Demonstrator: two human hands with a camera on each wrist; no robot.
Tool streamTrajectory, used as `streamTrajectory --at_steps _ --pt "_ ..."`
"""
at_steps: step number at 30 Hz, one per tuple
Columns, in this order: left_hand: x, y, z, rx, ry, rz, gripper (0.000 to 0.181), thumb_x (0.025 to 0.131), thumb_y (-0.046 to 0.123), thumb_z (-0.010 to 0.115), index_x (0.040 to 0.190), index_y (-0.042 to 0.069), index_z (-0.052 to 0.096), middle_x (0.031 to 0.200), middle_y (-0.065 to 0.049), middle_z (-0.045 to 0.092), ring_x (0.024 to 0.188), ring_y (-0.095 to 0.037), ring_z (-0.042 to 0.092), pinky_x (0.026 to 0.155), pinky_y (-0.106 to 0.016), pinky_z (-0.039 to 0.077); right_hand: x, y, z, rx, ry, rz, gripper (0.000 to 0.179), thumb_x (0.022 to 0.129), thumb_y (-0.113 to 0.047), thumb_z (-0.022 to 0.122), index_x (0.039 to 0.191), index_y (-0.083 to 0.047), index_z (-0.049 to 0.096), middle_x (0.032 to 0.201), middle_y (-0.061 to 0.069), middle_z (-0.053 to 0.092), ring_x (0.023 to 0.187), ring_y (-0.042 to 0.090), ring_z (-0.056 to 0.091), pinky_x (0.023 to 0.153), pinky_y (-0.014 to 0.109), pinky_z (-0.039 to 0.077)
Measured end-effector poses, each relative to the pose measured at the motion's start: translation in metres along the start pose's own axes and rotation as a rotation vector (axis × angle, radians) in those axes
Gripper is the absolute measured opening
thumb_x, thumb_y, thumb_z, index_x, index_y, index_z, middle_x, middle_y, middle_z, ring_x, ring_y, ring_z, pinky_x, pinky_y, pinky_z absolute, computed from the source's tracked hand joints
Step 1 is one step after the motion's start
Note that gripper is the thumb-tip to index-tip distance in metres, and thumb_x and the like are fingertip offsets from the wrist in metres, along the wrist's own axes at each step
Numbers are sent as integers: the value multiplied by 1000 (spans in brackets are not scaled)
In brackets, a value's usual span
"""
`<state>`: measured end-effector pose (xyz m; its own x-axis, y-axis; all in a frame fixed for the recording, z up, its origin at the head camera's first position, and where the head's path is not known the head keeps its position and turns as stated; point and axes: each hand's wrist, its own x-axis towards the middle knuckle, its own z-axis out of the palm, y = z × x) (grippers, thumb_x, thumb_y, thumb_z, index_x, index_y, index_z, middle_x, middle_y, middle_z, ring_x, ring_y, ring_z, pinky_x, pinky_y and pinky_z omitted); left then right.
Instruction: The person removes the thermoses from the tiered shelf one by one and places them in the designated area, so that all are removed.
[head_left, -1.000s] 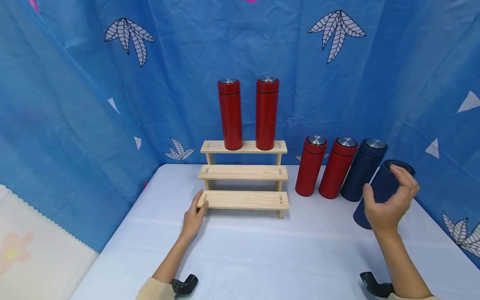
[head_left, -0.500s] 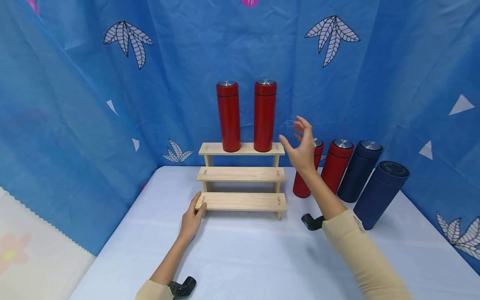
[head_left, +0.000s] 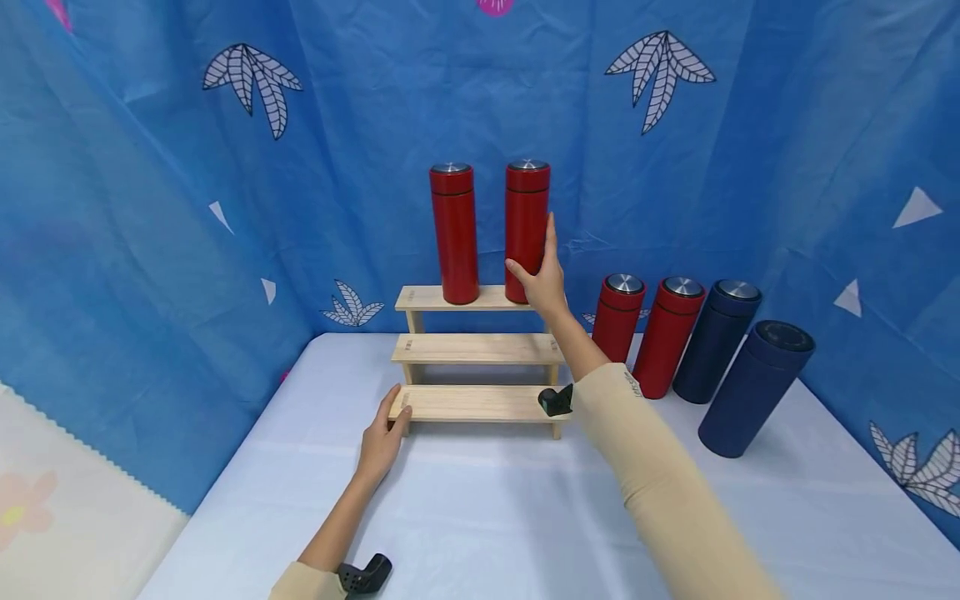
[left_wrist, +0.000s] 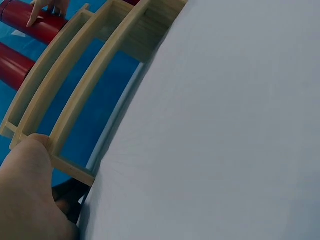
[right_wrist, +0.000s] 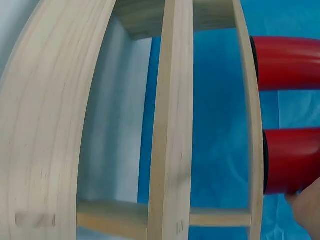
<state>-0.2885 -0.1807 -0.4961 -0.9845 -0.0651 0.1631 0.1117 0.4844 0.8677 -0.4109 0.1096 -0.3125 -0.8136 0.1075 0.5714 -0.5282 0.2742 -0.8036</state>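
A three-step wooden display stand [head_left: 480, 403] stands on the table. My left hand [head_left: 381, 442] holds the left end of its lowest step, thumb on the near edge; the left wrist view shows that thumb [left_wrist: 36, 142] against the wood. On the top step two red thermos bottles stand upright. My right hand [head_left: 546, 283] is at the right red thermos [head_left: 527, 221], thumb across its front and index finger along its right side; the other fingers are mostly hidden. Left of it stands the other red thermos [head_left: 454, 237], untouched.
To the right of the stand, on the white table [head_left: 465, 517], are two more red thermoses, one nearer the stand [head_left: 619, 312] and one beside it [head_left: 667, 337], then a dark blue thermos [head_left: 716, 342] and another blue thermos [head_left: 756, 392]. A blue curtain [head_left: 360, 167] hangs behind.
My right hand has moved left from beside the nearest blue thermos, past the red ones on the table, to the right red thermos on the top step. The left hand stays on the stand.
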Motion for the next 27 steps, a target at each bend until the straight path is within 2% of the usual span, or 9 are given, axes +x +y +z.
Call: streamTrajectory --at_steps 6,13,16,21,23,27 --pt "1 0 -1 9 -6 9 63 93 55 40 147 25 25 143 -19 34 124 -41 39 93 -58 35 -4 1 3 -55 52 -39 94 84 -25 69 144 -48 0 140 1 35 124 16 37 89 39 45" --pt "2 -1 -1 20 -3 27 64 93 55 40 147 25 25 138 -21 40 115 -40 48 87 -55 41 -39 -5 -17 -64 109 -167 93 82 -24 72 148 -39 8 133 6 41 118 18 43 86 40 47" --pt "2 -1 -1 20 -5 32 63 93 55 40 147 24 25 137 -22 42 113 -40 50 86 -55 42 -58 -9 -30 -77 121 -239 93 80 -18 74 149 -30 12 127 10 45 113 21 46 83 43 49" --pt "1 -1 1 13 3 26 63 93 55 41 146 25 26 134 -21 46 107 -38 53 83 -53 43 -91 -36 -59 -116 122 -303 90 78 0 73 148 -10 16 119 20 49 108 29 50 82 49 48" --pt "0 -1 0 8 9 20 62 93 55 41 146 26 27 135 -20 46 107 -37 54 83 -53 43 -104 -48 -72 -135 123 -304 90 77 5 71 147 -6 16 118 21 50 108 30 51 83 46 48" --pt "-1 0 -2 6 0 21 63 93 54 41 147 24 26 134 -21 45 107 -37 54 83 -53 43 -128 -52 -101 -175 140 -281 94 76 7 71 148 -11 14 123 19 51 110 21 53 86 30 47"
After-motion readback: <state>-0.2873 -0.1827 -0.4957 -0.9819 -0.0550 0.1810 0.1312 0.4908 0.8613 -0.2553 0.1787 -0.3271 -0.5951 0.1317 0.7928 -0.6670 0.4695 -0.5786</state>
